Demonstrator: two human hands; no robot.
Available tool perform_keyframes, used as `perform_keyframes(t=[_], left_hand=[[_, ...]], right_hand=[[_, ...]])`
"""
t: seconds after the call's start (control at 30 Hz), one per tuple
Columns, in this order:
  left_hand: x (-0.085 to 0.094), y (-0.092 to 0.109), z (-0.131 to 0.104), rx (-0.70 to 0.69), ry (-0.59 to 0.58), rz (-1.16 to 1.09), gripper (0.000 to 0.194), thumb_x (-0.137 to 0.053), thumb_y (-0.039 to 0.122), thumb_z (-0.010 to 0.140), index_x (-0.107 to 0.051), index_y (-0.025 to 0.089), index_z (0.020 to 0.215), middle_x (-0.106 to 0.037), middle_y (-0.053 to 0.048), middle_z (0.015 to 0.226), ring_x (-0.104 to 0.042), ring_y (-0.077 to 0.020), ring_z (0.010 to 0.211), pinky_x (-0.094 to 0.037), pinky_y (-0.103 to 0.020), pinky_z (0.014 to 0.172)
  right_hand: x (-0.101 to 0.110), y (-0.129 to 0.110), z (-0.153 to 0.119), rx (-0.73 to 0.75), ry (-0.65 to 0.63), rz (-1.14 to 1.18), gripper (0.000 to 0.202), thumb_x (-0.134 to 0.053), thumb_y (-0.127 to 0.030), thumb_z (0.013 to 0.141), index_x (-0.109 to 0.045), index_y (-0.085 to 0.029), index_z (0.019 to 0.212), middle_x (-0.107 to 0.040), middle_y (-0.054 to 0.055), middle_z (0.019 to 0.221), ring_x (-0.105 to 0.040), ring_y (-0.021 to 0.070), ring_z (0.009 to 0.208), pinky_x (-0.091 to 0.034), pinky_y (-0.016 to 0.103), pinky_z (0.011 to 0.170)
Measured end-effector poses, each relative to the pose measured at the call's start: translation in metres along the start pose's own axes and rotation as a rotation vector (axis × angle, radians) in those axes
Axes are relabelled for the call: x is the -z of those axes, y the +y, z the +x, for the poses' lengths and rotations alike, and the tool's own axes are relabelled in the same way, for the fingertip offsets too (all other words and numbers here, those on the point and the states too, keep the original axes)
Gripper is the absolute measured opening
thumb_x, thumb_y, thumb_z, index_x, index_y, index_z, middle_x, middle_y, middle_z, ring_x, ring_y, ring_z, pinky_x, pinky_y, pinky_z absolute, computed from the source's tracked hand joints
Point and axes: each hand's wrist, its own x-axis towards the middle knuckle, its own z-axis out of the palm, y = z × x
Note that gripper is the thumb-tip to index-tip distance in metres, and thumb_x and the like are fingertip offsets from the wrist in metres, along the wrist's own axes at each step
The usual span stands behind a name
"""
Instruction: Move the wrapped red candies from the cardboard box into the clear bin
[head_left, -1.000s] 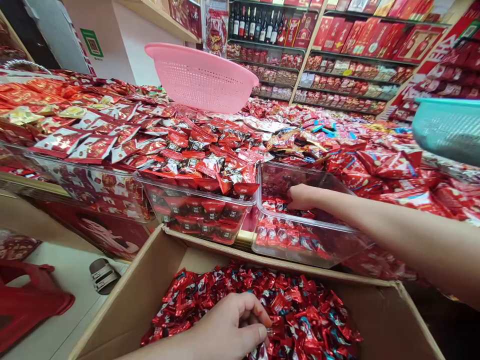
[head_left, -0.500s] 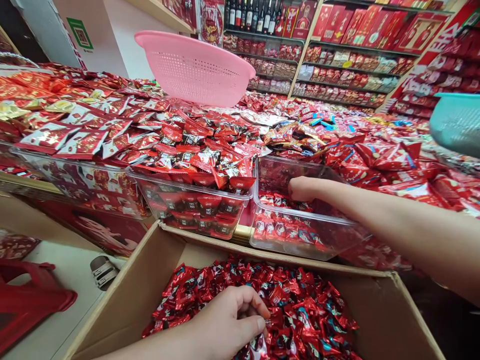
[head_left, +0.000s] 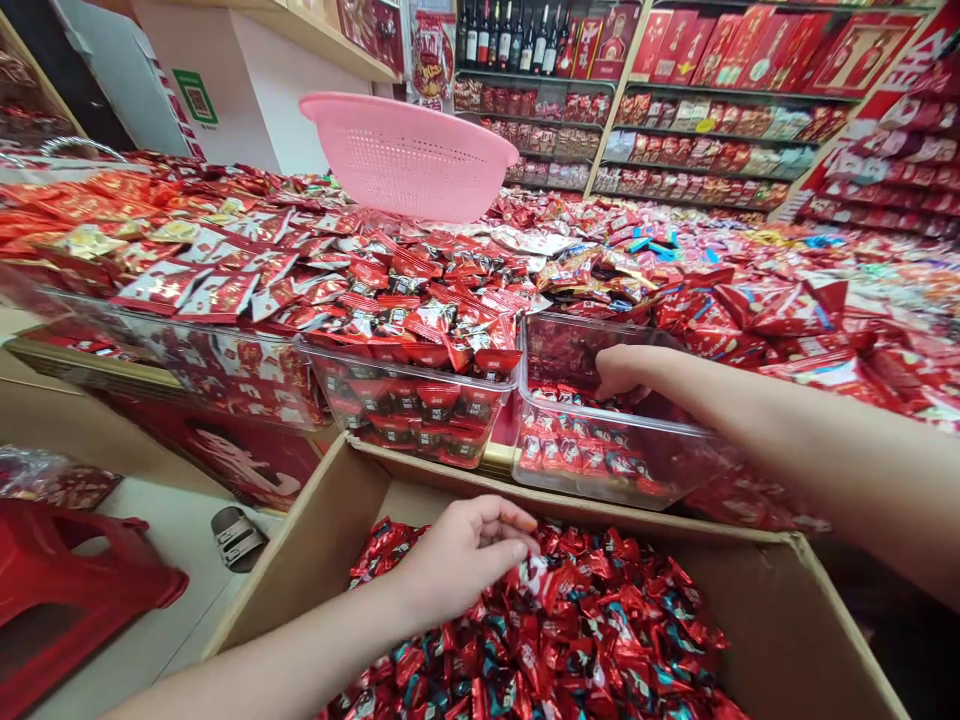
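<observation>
My left hand (head_left: 469,560) is above the cardboard box (head_left: 795,620), thumb and fingers pinching a wrapped candy (head_left: 537,578) in red, white and dark foil. Below it lies a heap of similar wrapped candies (head_left: 600,640). My right hand (head_left: 626,370) reaches down into a clear plastic bin (head_left: 652,465) behind the box. Its fingers are curled downward and their tips are hidden, so what they hold does not show. Rows of the same small candies (head_left: 570,455) line the left part of that bin.
Left of the bin stands another clear bin (head_left: 420,425) heaped with dark-and-red packets. A pink colander (head_left: 412,160) rests on the packets behind. On the floor at left are a red stool (head_left: 67,580) and a slipper (head_left: 238,540). Stocked shelves (head_left: 697,150) stand at the back.
My left hand has risen from the candy heap toward the box's far wall, with a wrapped candy at its fingertips. My right hand stays in the clear bin. The view has shifted slightly.
</observation>
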Motion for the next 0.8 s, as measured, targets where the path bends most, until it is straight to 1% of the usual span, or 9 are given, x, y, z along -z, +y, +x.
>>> perform_keyframes(t=[0.1,0.17,0.27,0.33,0.37,0.47,0.6,0.7,0.8], left_hand=[[0.006,0.004,0.000,-0.077,0.056,-0.060,0.026,-0.058,0.014,0.071,-0.055,0.010,0.096,-0.065,-0.006,0.085,-0.058,-0.0113,0.073,-0.043,-0.027,0.071],[0.009,0.004,-0.001,-0.107,0.091,-0.096,0.027,-0.061,0.013,0.068,-0.055,0.011,0.095,-0.065,-0.005,0.083,-0.059,-0.0112,0.072,-0.044,-0.027,0.071],[0.010,0.005,-0.004,-0.132,0.121,-0.158,0.027,-0.065,0.013,0.065,-0.054,0.012,0.090,-0.066,-0.004,0.079,-0.060,-0.0102,0.069,-0.045,-0.026,0.070],[0.008,0.006,-0.007,-0.133,0.124,-0.186,0.028,-0.068,0.014,0.063,-0.054,0.012,0.087,-0.066,-0.003,0.077,-0.059,-0.0094,0.066,-0.045,-0.025,0.067],[0.007,0.007,-0.008,-0.132,0.122,-0.200,0.028,-0.069,0.015,0.062,-0.054,0.012,0.086,-0.066,-0.003,0.076,-0.059,-0.0092,0.065,-0.045,-0.024,0.066],[0.000,0.006,-0.013,-0.117,0.095,-0.272,0.030,-0.072,0.017,0.060,-0.054,0.012,0.083,-0.066,-0.003,0.073,-0.059,-0.0092,0.063,-0.045,-0.024,0.064],[-0.012,0.002,-0.020,-0.026,0.040,-0.409,0.033,-0.076,0.020,0.058,-0.050,0.013,0.078,-0.065,-0.002,0.070,-0.057,-0.0073,0.057,-0.042,-0.019,0.056],[-0.016,0.004,-0.025,0.006,-0.038,-0.499,0.035,-0.075,0.021,0.059,-0.049,0.014,0.080,-0.064,0.000,0.068,-0.056,-0.0070,0.055,-0.042,-0.020,0.054],[-0.013,0.009,-0.026,-0.043,-0.088,-0.521,0.033,-0.070,0.029,0.067,-0.051,0.014,0.089,-0.064,-0.003,0.075,-0.058,-0.0098,0.061,-0.043,-0.022,0.056]], right_hand=[[0.021,-0.007,-0.013,-0.002,-0.032,-0.059,0.018,-0.061,-0.024,0.070,-0.066,-0.008,0.062,-0.059,0.007,0.048,-0.057,0.0186,0.044,-0.046,0.031,0.051],[0.041,-0.013,-0.032,0.047,0.065,-0.105,0.019,-0.058,-0.026,0.074,-0.067,-0.009,0.077,-0.063,0.009,0.062,-0.061,0.0205,0.059,-0.045,0.031,0.060],[0.057,-0.026,-0.085,0.133,0.373,-0.108,0.019,-0.053,-0.029,0.078,-0.064,-0.019,0.090,-0.064,0.007,0.079,-0.059,0.0219,0.074,-0.042,0.032,0.068],[0.046,-0.040,-0.131,0.270,0.630,0.114,0.013,-0.053,-0.034,0.077,-0.062,-0.026,0.080,-0.063,0.003,0.069,-0.056,0.0180,0.061,-0.041,0.029,0.057],[0.032,-0.048,-0.153,0.363,0.655,0.311,0.014,-0.051,-0.038,0.077,-0.061,-0.028,0.077,-0.063,0.002,0.069,-0.056,0.0164,0.061,-0.042,0.028,0.055],[-0.032,-0.073,-0.197,0.291,0.392,0.666,0.022,-0.054,-0.045,0.074,-0.058,-0.028,0.088,-0.060,0.001,0.069,-0.052,0.0148,0.055,-0.041,0.027,0.050],[-0.104,-0.088,-0.202,0.278,0.052,1.143,0.023,-0.054,-0.042,0.075,-0.054,-0.022,0.085,-0.054,0.000,0.066,-0.047,0.0132,0.059,-0.041,0.025,0.054],[-0.110,-0.082,-0.202,0.314,0.000,1.357,0.024,-0.056,-0.042,0.075,-0.055,-0.021,0.086,-0.056,0.001,0.075,-0.051,0.0139,0.068,-0.043,0.025,0.060],[-0.075,-0.065,-0.210,0.307,0.194,1.256,0.021,-0.058,-0.039,0.074,-0.056,-0.025,0.090,-0.058,0.001,0.079,-0.054,0.0143,0.070,-0.045,0.025,0.061]])
